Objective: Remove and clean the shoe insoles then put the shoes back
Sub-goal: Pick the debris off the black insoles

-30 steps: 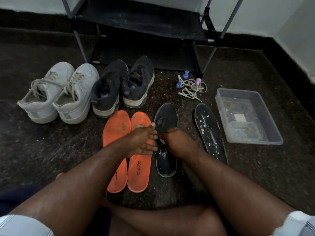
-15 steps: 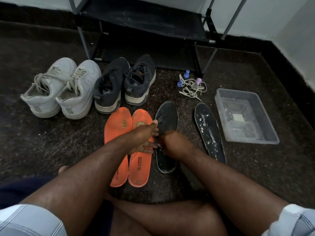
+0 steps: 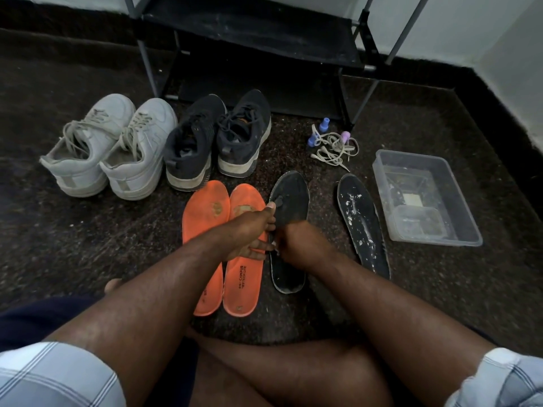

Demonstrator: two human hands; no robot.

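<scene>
Four insoles: all flat on the dark floor (image 3: 73,259), in front of the seated person.
Orange pair: left orange insole (image 3: 202,227) and right orange insole (image 3: 242,289) side by side, touching along their inner edges; printed text on the right one.
Black insole, near (image 3: 289,201): just right of the orange pair, both hands on it.
Black insole, far (image 3: 363,227): well apart to the right, flecked with white bits, beside the clear plastic tub (image 3: 458,201).
Left hand (image 3: 252,233): fingers spread, resting across the right orange insole, thumb tip touching the near black insole's left edge.
Right hand (image 3: 296,245): back of hand up, over the middle of the near black insole; its grip is hidden underneath, cannot tell whether curled or flat.
White sneakers (image 3: 111,148): pair upright, far left.
Black sneakers (image 3: 217,139): pair upright, just behind the orange insoles.
Laces (image 3: 335,148): loose tangle near the rack, small blue and purple caps among them.
Shoe rack (image 3: 258,36): black shelves, grey poles, against the wall.
</scene>
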